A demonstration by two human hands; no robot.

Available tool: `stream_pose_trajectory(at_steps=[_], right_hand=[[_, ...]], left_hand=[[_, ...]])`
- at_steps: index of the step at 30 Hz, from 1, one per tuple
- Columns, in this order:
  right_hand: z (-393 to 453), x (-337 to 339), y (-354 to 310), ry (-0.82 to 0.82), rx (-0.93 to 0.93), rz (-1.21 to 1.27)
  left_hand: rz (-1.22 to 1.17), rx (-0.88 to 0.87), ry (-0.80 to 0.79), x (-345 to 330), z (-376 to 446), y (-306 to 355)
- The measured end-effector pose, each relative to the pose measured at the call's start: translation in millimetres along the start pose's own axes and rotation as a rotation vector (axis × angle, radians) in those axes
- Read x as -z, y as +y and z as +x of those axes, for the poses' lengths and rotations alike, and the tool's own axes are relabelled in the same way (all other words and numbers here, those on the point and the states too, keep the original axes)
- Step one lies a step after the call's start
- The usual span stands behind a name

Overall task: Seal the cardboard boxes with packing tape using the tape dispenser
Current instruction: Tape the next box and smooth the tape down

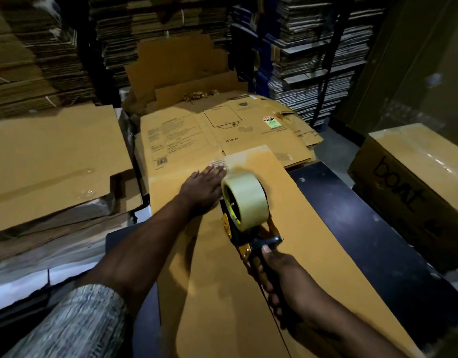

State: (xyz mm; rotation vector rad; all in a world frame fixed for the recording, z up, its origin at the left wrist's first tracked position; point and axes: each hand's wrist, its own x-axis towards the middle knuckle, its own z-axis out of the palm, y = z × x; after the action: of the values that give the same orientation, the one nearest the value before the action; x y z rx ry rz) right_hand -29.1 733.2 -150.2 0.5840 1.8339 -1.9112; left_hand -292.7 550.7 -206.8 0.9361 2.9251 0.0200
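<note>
A long brown cardboard box [295, 228] lies lengthwise in front of me on a dark table [364, 228]. My left hand [203, 188] presses flat on its top near the far end, fingers straight. My right hand [277, 275] grips the handle of a yellow and black tape dispenser [244, 210] that carries a roll of clear tape. The dispenser rests on the box's middle seam, just right of my left hand. A strip of clear tape [238, 158] lies on the box's far end, ahead of the dispenser.
Flattened printed cartons [222, 130] lie beyond the box. A stack of flat cardboard [54, 161] sits at the left. A taped box marked "boat" [414, 182] stands at the right. Tall piles of flat cartons [313, 47] fill the shelves behind.
</note>
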Motion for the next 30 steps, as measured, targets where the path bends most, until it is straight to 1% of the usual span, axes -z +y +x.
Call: stream_pose_trajectory(at_steps=[2,4,6,8,9,12,14,17,20,24,28,30], right_hand=[[-19.0,2.0,9.8,-0.012,-0.009,0.043],[-24.4,2.9,10.6,0.008,0.006,0.032],[-23.9,4.9,6.7,0.016,0.009,0.023],[-22.7,7.0,5.0,0.014,-0.013,0.028],[-22.6,7.0,4.4,0.015,-0.023,0.028],[-21.4,2.9,1.8,0.041,-0.051,0.020],[-20.1,0.5,-0.1,0.056,-0.069,0.013],[-17.7,-0.6,0.5,0.060,-0.079,-0.001],[-24.4,0.6,2.2,0.051,-0.075,-0.003],[-55.2,10.3,21.3,-0.028,-0.055,0.000],[-71.7,9.4,33.2,0.021,-0.073,-0.012],[-72.0,8.9,33.1,0.033,-0.084,-0.010]], left_hand=[[-0.046,0.047,0.046,-3.4,0.0,2.8],[-0.059,0.067,0.102,0.8,1.4,9.4],[-0.060,-0.023,0.136,4.4,-5.8,18.3],[-0.092,-0.138,0.075,0.7,-17.4,24.2],[-0.083,-0.153,0.025,-1.9,-22.7,24.4],[0.068,-0.166,-0.091,-4.9,-24.1,19.1],[0.079,-0.139,-0.145,0.1,-23.0,21.3],[0.074,-0.123,-0.160,5.4,-24.2,26.7],[0.043,-0.130,-0.147,2.5,-24.6,23.9],[0.011,-0.152,-0.088,-5.0,-29.0,20.8],[0.014,-0.133,-0.081,0.2,-30.9,25.2],[0.006,-0.107,-0.024,6.1,-36.5,33.9]])
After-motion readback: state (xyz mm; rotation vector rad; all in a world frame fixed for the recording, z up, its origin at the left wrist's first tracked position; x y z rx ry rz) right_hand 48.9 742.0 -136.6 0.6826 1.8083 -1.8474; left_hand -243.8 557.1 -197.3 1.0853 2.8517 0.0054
